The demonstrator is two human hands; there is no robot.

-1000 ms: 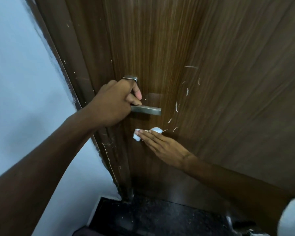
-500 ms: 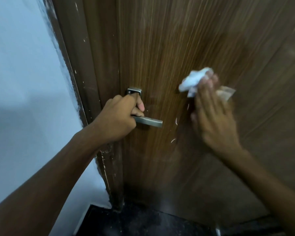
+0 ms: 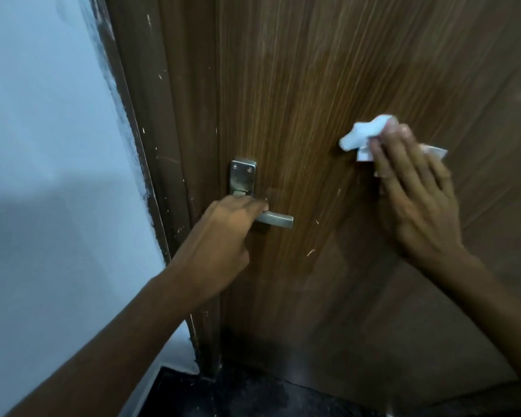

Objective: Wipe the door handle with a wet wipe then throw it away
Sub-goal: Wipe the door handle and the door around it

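Head view shows a brown door (image 3: 328, 85) filling most of the scene, its left edge meeting a dark frame (image 3: 151, 121) and, beyond that, a pale wall (image 3: 48, 145). Low down, a strip of dark floor (image 3: 253, 395) runs under the door's bottom edge. The left hand (image 3: 220, 236) has its fingers curled around the handle (image 3: 275, 219), close to the plate (image 3: 243, 176), leaving the lever's free end bare and pointing right. The right hand (image 3: 415, 194) lies against the door with fingers stretched out and close together, pinning the wipe (image 3: 364, 135) under the fingertips (image 3: 391, 136); the white bunch sticks out to the upper left and a small corner shows on the right side. The wipe sits up and to the right of the handle, well apart from it, with bare wood between them, marked by a few pale scratches (image 3: 312, 252). Compared with 0.5 s ago, the grip on the lever has slid lower so the plate is now uncovered, while the right hand and wipe sit in much the same spot on the door; 1 s ago they were just below the lever.
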